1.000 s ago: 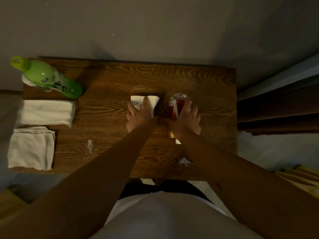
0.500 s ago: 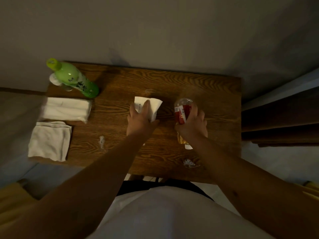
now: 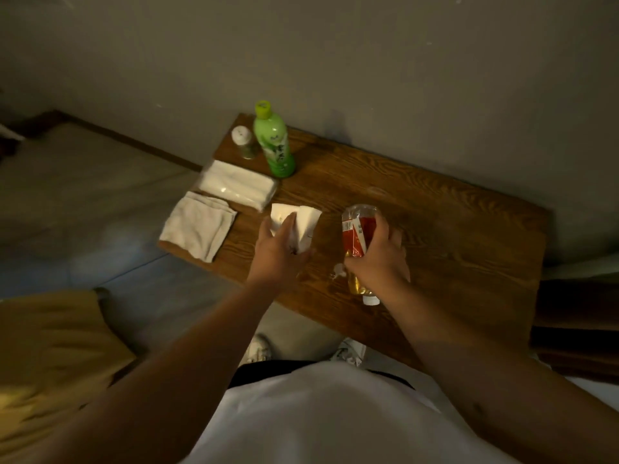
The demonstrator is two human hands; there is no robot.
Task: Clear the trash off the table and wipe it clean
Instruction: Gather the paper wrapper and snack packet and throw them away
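Note:
My left hand (image 3: 276, 252) grips a white paper cup (image 3: 301, 222), held above the wooden table (image 3: 452, 229). My right hand (image 3: 378, 259) is closed around a clear plastic bottle with a red label (image 3: 356, 236); the bottle lies on its side in my grip, cap end toward me, with yellow liquid inside. A small crumpled scrap of paper (image 3: 338, 271) lies on the table between my hands. A folded white cloth (image 3: 197, 226) rests at the table's left end.
A green bottle (image 3: 273, 142) and a small white-capped jar (image 3: 244, 142) stand at the table's far left corner, with a white tissue pack (image 3: 237, 185) in front of them. A wall runs behind the table. A yellow cushion (image 3: 50, 356) lies on the floor at left.
Both hands have lifted their items off the table and drawn them toward me. The view has swung to the left, so the table now sits at an angle.

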